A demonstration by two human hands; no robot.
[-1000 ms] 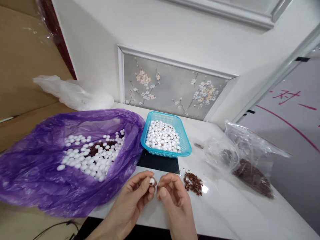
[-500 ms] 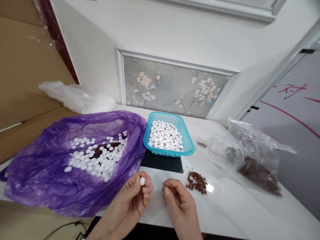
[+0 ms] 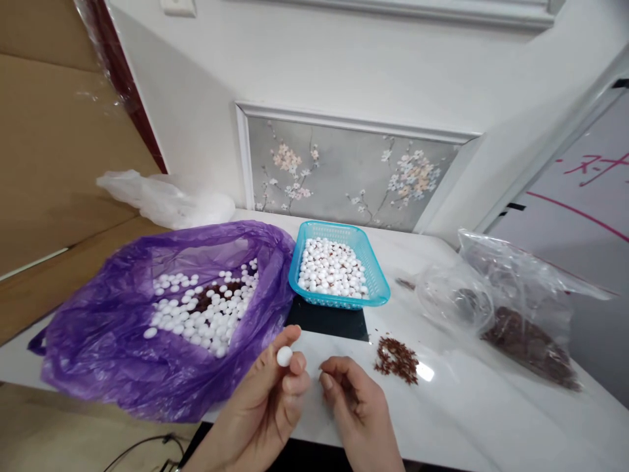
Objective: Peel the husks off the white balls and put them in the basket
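Note:
Between the thumb and fingers of my left hand (image 3: 268, 393) is a small white ball (image 3: 284, 356). Beside it, my right hand (image 3: 358, 410) has thumb and forefinger pinched together; whatever they hold is too small to make out. To the right of that hand lies a loose pile of small reddish-brown pieces (image 3: 397, 360) on the white table. A purple plastic bag (image 3: 108, 354) spreads open at the left, with many white balls (image 3: 196, 318) and some brown pieces in it. Beyond my hands stands a blue basket (image 3: 376, 282) filled with white balls and brown bits.
A black flat patch (image 3: 327, 319) lies in front of the basket. At the right are a clear plastic container (image 3: 455, 295) and a clear bag (image 3: 531, 341) of brown material. White plastic bags (image 3: 171, 196) lie at the back left, near a cardboard box (image 3: 59, 144).
My left forefinger has lifted and straightened, so more of the white ball shows. The right hand keeps its pinch. The whole view has shifted slightly.

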